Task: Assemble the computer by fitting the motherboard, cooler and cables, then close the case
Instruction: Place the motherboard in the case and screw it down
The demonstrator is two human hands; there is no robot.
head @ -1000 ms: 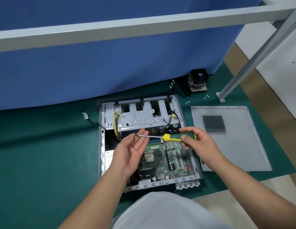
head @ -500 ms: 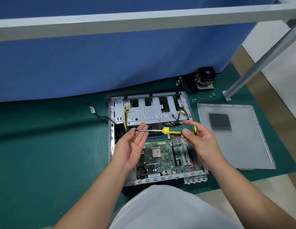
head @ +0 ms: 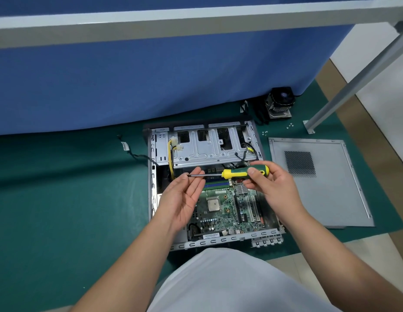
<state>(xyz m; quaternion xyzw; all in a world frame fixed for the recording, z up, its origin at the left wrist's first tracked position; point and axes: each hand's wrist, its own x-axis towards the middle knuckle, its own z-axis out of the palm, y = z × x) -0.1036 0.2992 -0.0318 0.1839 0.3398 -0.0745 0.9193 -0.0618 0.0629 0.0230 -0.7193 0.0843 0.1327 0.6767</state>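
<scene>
Right hand (head: 271, 188): grips the green-and-yellow-handled screwdriver (head: 244, 172), as a second ago.
Left hand (head: 184, 194): palm up, fingers relaxed, steadying its tip.
Green motherboard (head: 223, 210): seated; fastening likely next.

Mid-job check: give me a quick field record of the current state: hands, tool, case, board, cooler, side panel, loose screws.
right hand: grips screwdriver by its green and yellow handle, held level
left hand: open, palm up, fingers at the shaft tip
case: open, lying on green mat
motherboard: inside case, CPU bare
cooler: not fitted, on mat beyond case
side panel: off, flat on mat right of case
screws: loose near cooler
</scene>
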